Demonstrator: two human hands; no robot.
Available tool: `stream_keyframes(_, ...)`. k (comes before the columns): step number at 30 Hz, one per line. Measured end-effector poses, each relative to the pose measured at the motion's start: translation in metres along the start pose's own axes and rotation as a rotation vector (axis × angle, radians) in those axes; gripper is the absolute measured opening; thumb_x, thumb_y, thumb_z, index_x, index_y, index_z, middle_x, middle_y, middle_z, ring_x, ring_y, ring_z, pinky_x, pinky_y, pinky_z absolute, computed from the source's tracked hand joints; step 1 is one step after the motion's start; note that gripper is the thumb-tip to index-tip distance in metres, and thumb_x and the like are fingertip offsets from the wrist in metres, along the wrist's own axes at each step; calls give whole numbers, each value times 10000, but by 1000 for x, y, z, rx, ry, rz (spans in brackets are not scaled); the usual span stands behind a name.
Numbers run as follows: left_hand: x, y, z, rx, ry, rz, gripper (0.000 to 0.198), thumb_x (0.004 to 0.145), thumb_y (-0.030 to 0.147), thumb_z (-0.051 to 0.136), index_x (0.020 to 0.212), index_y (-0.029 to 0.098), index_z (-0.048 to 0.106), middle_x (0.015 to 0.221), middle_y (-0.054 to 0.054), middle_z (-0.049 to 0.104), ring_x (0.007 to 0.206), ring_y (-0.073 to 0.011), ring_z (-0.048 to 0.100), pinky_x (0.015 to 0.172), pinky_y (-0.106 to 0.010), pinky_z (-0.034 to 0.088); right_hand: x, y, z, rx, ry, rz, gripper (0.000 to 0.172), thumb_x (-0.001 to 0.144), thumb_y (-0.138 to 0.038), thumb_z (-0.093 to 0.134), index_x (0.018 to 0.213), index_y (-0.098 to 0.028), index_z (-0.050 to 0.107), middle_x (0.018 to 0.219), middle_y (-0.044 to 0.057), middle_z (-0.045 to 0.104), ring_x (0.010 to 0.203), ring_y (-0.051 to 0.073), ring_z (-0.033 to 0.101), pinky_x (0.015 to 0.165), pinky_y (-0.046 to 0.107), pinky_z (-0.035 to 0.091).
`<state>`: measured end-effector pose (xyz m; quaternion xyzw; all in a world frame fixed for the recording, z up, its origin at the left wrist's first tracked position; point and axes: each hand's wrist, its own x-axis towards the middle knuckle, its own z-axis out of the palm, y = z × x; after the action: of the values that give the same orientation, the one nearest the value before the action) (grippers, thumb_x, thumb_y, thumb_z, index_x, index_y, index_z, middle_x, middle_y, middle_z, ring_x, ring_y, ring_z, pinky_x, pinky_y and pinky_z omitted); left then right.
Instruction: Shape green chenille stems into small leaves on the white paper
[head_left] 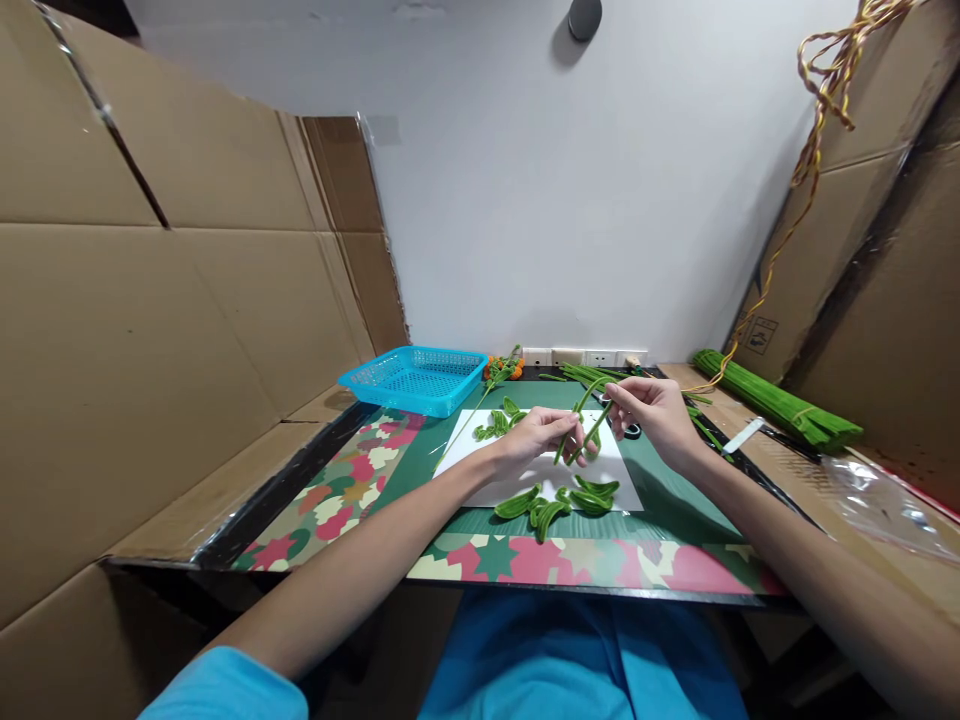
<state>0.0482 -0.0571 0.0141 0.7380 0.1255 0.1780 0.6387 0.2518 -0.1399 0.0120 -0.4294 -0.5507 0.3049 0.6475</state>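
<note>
Green stem (581, 405): we hold it bent above the white sheet (626, 485), between both hands.
Left hand (536, 435): forearm stretched forward, fingers pinched shut on the stem's lower end.
Right hand (656, 415): wrist raised, fingertips closed on its upper part.
Leaf loops (555, 503): on the sheet, near our hands.

The fuzzy green chenille stem (587, 396), folded into a narrow 2-strand loop, slants from 1 o'clock down to 7 o'clock, pinched between left hand (536, 435) and right hand (656, 415).
</note>
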Motion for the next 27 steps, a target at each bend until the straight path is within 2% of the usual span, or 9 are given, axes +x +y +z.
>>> stream_keyframes(7, -1, 3, 1, 78, -4, -26, 489, 877, 599, 610, 858, 122, 717, 865, -87, 671, 765, -117, 569, 722, -219, 437, 1, 4, 0, 0, -38, 34, 424, 805, -585, 769, 833, -170, 687, 634, 38, 665, 469, 163, 595, 455, 303, 504)
stream_keyframes(13, -2, 4, 5, 60, 10, -47, 550, 848, 655, 611, 757, 116, 674, 737, -55, 626, 670, -99, 544, 661, -215, 428, -1, 6, -2, -179, -58, -103, 463, 913, -552, 668, 1230, -216, 644, 594, -27, 552, 451, 127, 454, 436, 265, 352)
stream_keyframes(16, -3, 3, 6, 32, 16, -67, 562, 826, 676, 622, 692, 130, 610, 652, -22, 573, 611, -92, 528, 626, -217, 429, -3, 8, -3, -317, -74, -168, 412, 950, -551, 612, 1161, -205, 688, 575, -28, 475, 502, 132, 425, 475, 264, 330)
stream_keyframes(19, -3, 2, 6, 2, 7, -86, 551, 826, 684, 613, 710, 147, 577, 589, 11, 524, 561, -88, 509, 594, -219, 432, -5, 10, -4, -471, -117, -223, 393, 966, -551, 583, 1050, -196, 729, 596, -12, 493, 515, 128, 414, 491, 262, 325)
stream_keyframes(22, -3, 1, 5, -20, 19, -101, 534, 832, 688, 603, 750, 162, 561, 556, 32, 501, 513, -81, 485, 563, -217, 429, -7, 10, -3, -581, -196, -266, 367, 987, -522, 566, 1062, -203, 731, 695, 16, 599, 522, 124, 450, 499, 264, 349)
stream_keyframes(24, -3, -1, 5, -31, 38, -97, 529, 835, 689, 600, 773, 165, 558, 548, 37, 495, 497, -73, 470, 536, -203, 402, -9, 8, -3, -648, -253, -324, 349, 999, -497, 559, 1131, -215, 717, 837, 45, 668, 558, 128, 515, 536, 271, 404)
stream_keyframes(27, -3, -4, 6, -58, 101, -76, 531, 837, 694, 598, 800, 166, 560, 530, 48, 466, 468, -53, 420, 494, -179, 326, -11, 6, -4, -794, -315, -446, 395, 986, -470, 596, 1316, -260, 646, 1123, 92, 684, 756, 173, 646, 666, 293, 492)
